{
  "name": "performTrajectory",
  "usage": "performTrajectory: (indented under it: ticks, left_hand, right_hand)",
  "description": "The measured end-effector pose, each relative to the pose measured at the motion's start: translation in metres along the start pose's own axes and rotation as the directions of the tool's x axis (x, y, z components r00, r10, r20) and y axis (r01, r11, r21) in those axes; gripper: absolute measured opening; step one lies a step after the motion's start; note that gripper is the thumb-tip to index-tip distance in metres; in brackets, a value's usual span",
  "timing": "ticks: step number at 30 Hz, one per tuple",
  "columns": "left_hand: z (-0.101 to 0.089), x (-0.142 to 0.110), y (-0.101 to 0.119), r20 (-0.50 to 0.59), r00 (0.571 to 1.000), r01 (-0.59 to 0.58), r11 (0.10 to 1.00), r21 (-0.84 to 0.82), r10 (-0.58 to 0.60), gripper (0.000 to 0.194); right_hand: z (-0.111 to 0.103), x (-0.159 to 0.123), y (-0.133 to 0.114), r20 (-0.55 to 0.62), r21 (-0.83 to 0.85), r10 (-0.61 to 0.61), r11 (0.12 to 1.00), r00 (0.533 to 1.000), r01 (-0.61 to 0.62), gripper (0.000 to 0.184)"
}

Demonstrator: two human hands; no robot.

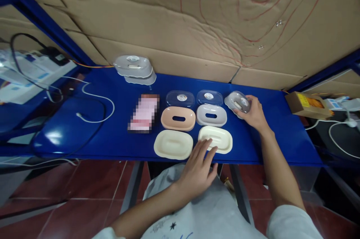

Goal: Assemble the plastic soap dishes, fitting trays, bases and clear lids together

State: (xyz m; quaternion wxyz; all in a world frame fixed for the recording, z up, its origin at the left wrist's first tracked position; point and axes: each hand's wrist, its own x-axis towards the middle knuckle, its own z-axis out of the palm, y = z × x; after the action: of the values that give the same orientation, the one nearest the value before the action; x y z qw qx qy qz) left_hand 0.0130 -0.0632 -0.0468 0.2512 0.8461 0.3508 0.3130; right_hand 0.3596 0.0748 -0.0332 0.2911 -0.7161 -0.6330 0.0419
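Note:
My right hand [254, 113] is closed on a grey soap dish [236, 104] with a clear labelled lid, at the right of the blue table. My left hand [199, 168] is open, fingers apart, at the front edge, its fingertips over the near rim of a cream dish base [222, 141]. Left of that lies another cream dish base [173, 144]. Behind them sit a peach slotted tray [168, 119] and a pale grey slotted tray [219, 120]. Farther back lie two clear lids, a left lid [171, 98] and a right lid [201, 97], each with a round label.
Stacked grey soap dishes [132, 67] stand at the back left. A pixelated phone-like object [144, 113] lies left of the trays. White cable [114, 104] curls on the left of the blue table [120, 145]. A small cardboard box [302, 108] stands at the right end. Cardboard [168, 33] walls the back.

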Motion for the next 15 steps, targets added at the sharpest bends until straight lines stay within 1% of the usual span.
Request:
performTrajectory:
  ticks: [2, 3, 4, 5, 6, 7, 8, 9, 10, 11, 12, 14, 15]
  left_hand:
    - [-0.006, 0.003, 0.006, -0.034, 0.998, 0.048, 0.982, -0.181, -0.055, 0.063]
    - [-0.008, 0.006, 0.008, -0.057, 0.994, 0.07, 0.957, -0.283, -0.089, 0.068]
    - [-0.009, 0.01, 0.01, -0.074, 0.989, 0.091, 0.912, -0.399, -0.131, 0.074]
    - [-0.01, 0.015, 0.012, -0.07, 0.981, 0.116, 0.84, -0.529, -0.18, 0.081]
    - [-0.011, 0.02, 0.013, -0.043, 0.972, 0.145, 0.733, -0.665, -0.231, 0.09]
    - [-0.011, 0.026, 0.013, 0.016, 0.962, 0.178, 0.582, -0.793, -0.272, 0.101]
    - [-0.012, 0.032, 0.013, 0.096, 0.951, 0.215, 0.409, -0.887, -0.294, 0.111]
    - [-0.012, 0.038, 0.012, 0.154, 0.941, 0.236, 0.258, -0.937, -0.302, 0.118]
    - [-0.013, 0.043, 0.011, 0.181, 0.929, 0.24, 0.153, -0.959, -0.323, 0.121]
    - [-0.014, 0.046, 0.01, 0.185, 0.916, 0.228, 0.085, -0.97, -0.356, 0.119]
    - [-0.015, 0.049, 0.01, 0.184, 0.904, 0.218, 0.045, -0.975, -0.386, 0.114]
    - [-0.018, 0.051, 0.01, 0.203, 0.887, 0.228, 0.012, -0.974, -0.416, 0.093]
    - [-0.019, 0.052, 0.01, 0.23, 0.881, 0.249, -0.007, -0.968, -0.413, 0.081]
  right_hand:
    - [-0.008, -0.008, -0.007, -0.01, 0.084, 0.109, 0.991, 0.994, -0.107, 0.098]
    - [-0.014, -0.014, -0.013, 0.002, 0.138, 0.132, 0.982, 0.991, -0.131, 0.097]
    - [-0.02, -0.022, -0.022, 0.03, 0.2, 0.12, 0.972, 0.992, -0.123, 0.093]
    - [-0.027, -0.03, -0.033, 0.079, 0.269, 0.07, 0.959, 0.994, -0.089, 0.087]
    - [-0.033, -0.039, -0.046, 0.143, 0.351, -0.009, 0.935, 0.99, -0.043, 0.081]
    - [-0.039, -0.048, -0.06, 0.228, 0.421, -0.12, 0.907, 0.966, 0.013, 0.078]
    - [-0.044, -0.057, -0.074, 0.319, 0.476, -0.23, 0.877, 0.92, 0.054, 0.08]
    - [-0.047, -0.064, -0.088, 0.39, 0.518, -0.308, 0.852, 0.868, 0.07, 0.083]
    - [-0.049, -0.07, -0.099, 0.436, 0.552, -0.357, 0.831, 0.826, 0.067, 0.086]
    - [-0.05, -0.074, -0.109, 0.462, 0.584, -0.383, 0.81, 0.799, 0.051, 0.089]
    - [-0.049, -0.076, -0.117, 0.469, 0.611, -0.394, 0.791, 0.79, 0.032, 0.089]
    - [-0.047, -0.078, -0.128, 0.454, 0.644, -0.411, 0.765, 0.791, 0.028, 0.087]
    - [-0.045, -0.077, -0.13, 0.456, 0.649, -0.427, 0.76, 0.781, 0.036, 0.086]
